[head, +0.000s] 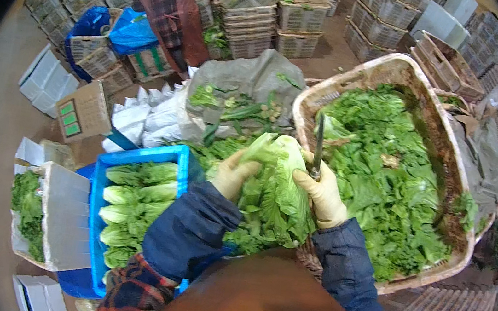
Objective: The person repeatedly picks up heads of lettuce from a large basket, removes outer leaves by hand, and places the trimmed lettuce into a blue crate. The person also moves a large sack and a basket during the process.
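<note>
Both of my hands wear pale gloves and hold a head of leafy lettuce (281, 184) in front of my body. My left hand (234, 175) grips its leaves on the left side. A knife (319, 146) is held in my right hand (322, 192), blade pointing up, while the fingers of that hand also touch the lettuce's right side. To the left, a blue crate (184, 170) holds rows of lettuce heads (119, 213). Loose green leaves (375, 173) fill a large, dirty white plastic basket (452, 150) to the right. More leaves lie beneath the held lettuce.
A grey sheet (260, 73) with leaf scraps lies ahead, beside white bags (159, 112). A white box (65, 220) of greens stands left of the blue crate. Farther off, a person in a red apron (179, 7) stands by stacked crates (249, 31). A cardboard box (85, 111) is at left.
</note>
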Tool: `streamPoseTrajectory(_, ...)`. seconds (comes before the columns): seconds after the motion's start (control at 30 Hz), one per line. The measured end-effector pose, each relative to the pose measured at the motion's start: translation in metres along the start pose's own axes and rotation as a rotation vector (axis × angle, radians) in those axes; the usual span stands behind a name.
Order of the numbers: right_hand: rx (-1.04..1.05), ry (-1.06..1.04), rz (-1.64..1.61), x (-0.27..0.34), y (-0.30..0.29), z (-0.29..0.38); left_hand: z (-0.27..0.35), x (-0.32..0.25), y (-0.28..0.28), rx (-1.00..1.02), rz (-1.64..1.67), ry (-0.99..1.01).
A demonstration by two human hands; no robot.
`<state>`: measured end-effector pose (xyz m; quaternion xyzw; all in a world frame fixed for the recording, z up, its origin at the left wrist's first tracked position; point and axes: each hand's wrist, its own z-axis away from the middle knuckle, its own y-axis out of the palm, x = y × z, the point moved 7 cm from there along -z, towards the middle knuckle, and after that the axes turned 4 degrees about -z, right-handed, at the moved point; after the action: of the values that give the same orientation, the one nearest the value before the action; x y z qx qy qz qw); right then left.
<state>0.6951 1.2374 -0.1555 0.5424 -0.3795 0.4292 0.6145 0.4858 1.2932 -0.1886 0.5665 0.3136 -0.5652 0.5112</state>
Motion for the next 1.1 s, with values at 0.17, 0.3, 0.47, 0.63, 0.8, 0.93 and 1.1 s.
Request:
streamPoseTrajectory(0.17, -0.15, -0.044, -0.448, -0.049, -0.088, 0.043, -0.046, 0.02, -0.102, -0.093, -0.181, 0.03)
streamPoseTrajectory(0.3, -0.125, 0.028, -0.607, -0.062, -0.121, 0.061, -0.069, 0.045, -0.153, -0.023, -1.485, -0.292)
streamPoseTrajectory(0.47, -0.048, 0.098, -0.271, -0.024, -0.093, 0.036, -0.016, -0.026, -0.044, 0.219, -0.766, 0.308)
streamPoseTrajectory(0.63, 0.177, -0.059, 0.114, -0.035, 0.055, 0.019, 0.092, 0.0, 0.0, -0.086, -0.156, 0.112)
streamPoseTrajectory(0.8, 0.64, 0.143, 0.19, -0.075, 0.203, 0.041, 0.205, 0.034, -0.099, -0.515, -0.198, 0.393)
streamPoseTrajectory(0.93, 0.768, 0.284, 0.343, -0.136, 0.295, 0.026, 0.371, -0.015, -0.181, -1.019, -0.565, 0.389)
streamPoseTrajectory(1.1, 1.101, 0.126, 0.885, -0.304, 0.398, 0.084, 0.478, -0.081, -0.22, -1.074, -1.589, 0.14)
